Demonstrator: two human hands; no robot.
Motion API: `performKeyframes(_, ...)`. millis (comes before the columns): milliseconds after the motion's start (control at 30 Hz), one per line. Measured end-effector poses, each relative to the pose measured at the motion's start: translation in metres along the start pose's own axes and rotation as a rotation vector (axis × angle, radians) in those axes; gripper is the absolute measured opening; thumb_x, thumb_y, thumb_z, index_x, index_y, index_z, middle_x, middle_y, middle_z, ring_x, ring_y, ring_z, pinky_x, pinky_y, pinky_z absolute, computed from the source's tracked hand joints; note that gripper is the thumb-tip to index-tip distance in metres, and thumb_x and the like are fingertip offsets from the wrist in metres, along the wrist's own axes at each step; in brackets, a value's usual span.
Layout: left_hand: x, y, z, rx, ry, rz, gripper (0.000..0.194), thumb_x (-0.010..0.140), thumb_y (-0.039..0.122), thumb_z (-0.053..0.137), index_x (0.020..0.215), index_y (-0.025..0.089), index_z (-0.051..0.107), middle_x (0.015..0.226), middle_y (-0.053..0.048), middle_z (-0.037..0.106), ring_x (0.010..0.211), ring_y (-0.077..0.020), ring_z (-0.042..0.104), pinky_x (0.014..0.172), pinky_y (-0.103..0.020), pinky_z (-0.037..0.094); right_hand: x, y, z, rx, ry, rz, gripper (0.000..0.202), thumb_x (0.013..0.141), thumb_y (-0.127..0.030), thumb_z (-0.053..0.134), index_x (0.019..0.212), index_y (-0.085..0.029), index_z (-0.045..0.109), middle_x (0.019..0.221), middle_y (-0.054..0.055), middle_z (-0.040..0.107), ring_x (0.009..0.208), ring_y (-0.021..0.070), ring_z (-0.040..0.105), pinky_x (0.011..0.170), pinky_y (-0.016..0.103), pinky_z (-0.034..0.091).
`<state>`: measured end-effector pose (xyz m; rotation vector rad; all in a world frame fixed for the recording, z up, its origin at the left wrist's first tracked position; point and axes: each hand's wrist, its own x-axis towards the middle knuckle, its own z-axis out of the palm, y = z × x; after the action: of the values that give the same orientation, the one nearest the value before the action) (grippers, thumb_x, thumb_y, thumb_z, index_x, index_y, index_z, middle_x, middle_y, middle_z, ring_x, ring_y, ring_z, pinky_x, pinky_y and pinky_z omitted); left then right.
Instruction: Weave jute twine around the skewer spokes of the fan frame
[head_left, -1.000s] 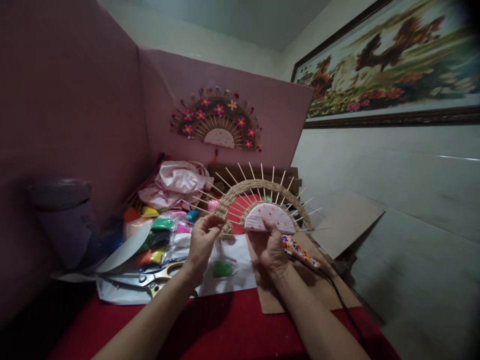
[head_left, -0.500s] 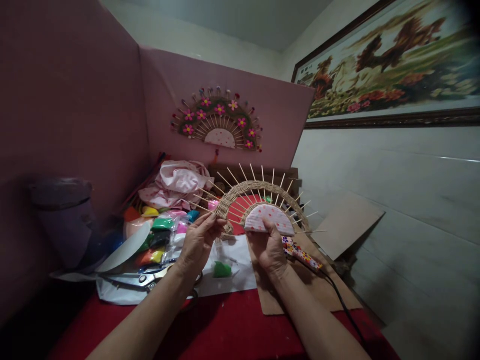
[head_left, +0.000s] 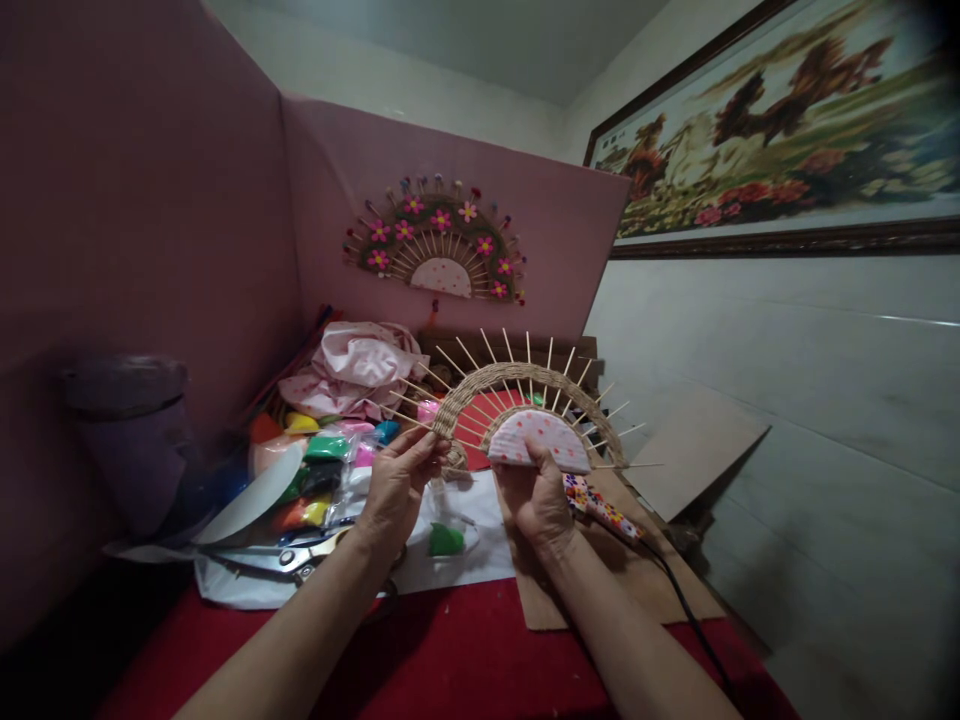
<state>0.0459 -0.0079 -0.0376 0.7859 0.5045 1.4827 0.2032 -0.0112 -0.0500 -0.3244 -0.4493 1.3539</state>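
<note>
A half-round fan piece (head_left: 536,440) of thin sticks, with a white, red-dotted half disc and a woven twine arch, is held up over the table. My left hand (head_left: 401,480) pinches the left end of the twine arch and a stick there. My right hand (head_left: 538,495) grips the lower edge of the dotted half disc, thumb in front, other fingers hidden behind. On the pink panel behind hangs a similar finished fan (head_left: 441,240) with pink flowers and beads on its stick tips.
Scissors (head_left: 289,562) and bright clay packets (head_left: 326,447) lie at left, near pink cloth (head_left: 360,365). A green clay packet (head_left: 445,540) sits on white paper. Right of it, a flowered tool (head_left: 607,510) with a black cord rests on cardboard (head_left: 622,580).
The sticks on the right side of the fan piece reach slightly farther right, and the twine arch has shifted a little. Both hands keep their holds.
</note>
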Motion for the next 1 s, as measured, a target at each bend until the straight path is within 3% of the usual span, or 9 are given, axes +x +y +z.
performKeyframes(167, 0.0014, 0.001, -0.0009, 0.0, -0.026, 0.014, 0.022, 0.063, 0.026, 0.071, 0.077, 0.013, 0.062, 0.067, -0.002, 0.064, 0.054, -0.0081, 0.055, 0.05, -0.019, 0.04, 0.0, 0.0014, -0.0015, -0.009, -0.021, -0.023, 0.013, 0.068, -0.017, 0.061, 0.082, -0.018, 0.06, 0.074, -0.003, 0.067, 0.066, 0.0095, 0.061, 0.066, 0.022, 0.052)
performKeyframes(433, 0.0017, -0.0012, 0.0, 0.212, 0.031, -0.035, 0.029, 0.058, 0.034, 0.074, 0.072, 0.011, 0.064, 0.066, -0.004, 0.064, 0.053, -0.008, 0.054, 0.047, -0.019, 0.036, -0.0002, 0.0042, -0.0021, 0.013, -0.043, -0.022, 0.01, 0.069, -0.014, 0.059, 0.079, -0.017, 0.059, 0.074, -0.002, 0.067, 0.068, 0.0101, 0.061, 0.069, 0.024, 0.052)
performKeyframes(1000, 0.003, -0.0048, -0.0003, 0.218, -0.011, -0.012, 0.026, 0.064, 0.032, 0.071, 0.072, 0.01, 0.062, 0.061, -0.003, 0.062, 0.05, -0.0076, 0.051, 0.047, -0.02, 0.035, -0.0024, 0.007, -0.0016, -0.034, -0.099, -0.055, 0.011, 0.069, -0.015, 0.059, 0.08, -0.018, 0.061, 0.071, -0.004, 0.065, 0.067, 0.0102, 0.059, 0.068, 0.024, 0.05)
